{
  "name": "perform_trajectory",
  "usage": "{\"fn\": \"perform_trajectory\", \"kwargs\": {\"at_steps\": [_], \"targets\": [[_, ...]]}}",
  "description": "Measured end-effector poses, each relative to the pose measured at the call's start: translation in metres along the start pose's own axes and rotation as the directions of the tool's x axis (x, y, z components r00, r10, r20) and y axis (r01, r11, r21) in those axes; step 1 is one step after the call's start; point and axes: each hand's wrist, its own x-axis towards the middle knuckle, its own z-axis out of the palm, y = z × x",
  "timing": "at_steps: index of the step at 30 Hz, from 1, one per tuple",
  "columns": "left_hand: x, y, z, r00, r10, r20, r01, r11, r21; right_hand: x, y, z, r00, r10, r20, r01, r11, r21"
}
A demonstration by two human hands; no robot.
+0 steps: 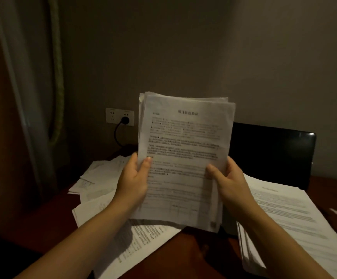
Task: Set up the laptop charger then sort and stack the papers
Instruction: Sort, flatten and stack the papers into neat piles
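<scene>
Both hands hold a sheaf of printed papers (185,158) upright above the dark reddish wooden desk (193,252) — left hand (133,178) and right hand (229,184) each pinch a side edge, thumbs on the front sheet. Its thin, limp sheets sit unevenly. Loose sheets (103,178) lie scattered left, a flatter stack (284,218) lies right — the charger plug (125,120) sits in the wall socket (119,117).
</scene>
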Motion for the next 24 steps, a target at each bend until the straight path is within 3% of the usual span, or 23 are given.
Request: {"fn": "perform_trajectory", "kwargs": {"at_steps": [5,9,13,19,24], "targets": [[-0.001,0.013,0.027,0.996,-0.083,0.029,0.085,0.994,-0.075,-0.001,-0.012,-0.035,0.987,0.159,0.027,-0.158,0.986,-0.046],[-0.014,0.014,0.068,0.953,-0.215,0.215,0.238,0.967,-0.087,-0.013,-0.004,-0.078,0.959,0.275,-0.068,-0.283,0.949,-0.143],[-0.028,0.006,0.108,0.87,-0.3,0.391,0.321,0.947,0.011,-0.027,0.011,-0.13,0.921,0.36,-0.151,-0.384,0.907,-0.175],[-0.041,-0.003,0.164,0.771,-0.294,0.565,0.222,0.955,0.194,-0.045,0.026,-0.203,0.868,0.446,-0.219,-0.489,0.846,-0.214],[-0.047,-0.017,0.191,0.785,-0.18,0.592,-0.066,0.927,0.37,-0.046,0.048,-0.235,0.905,0.302,-0.299,-0.417,0.765,-0.49]]}}
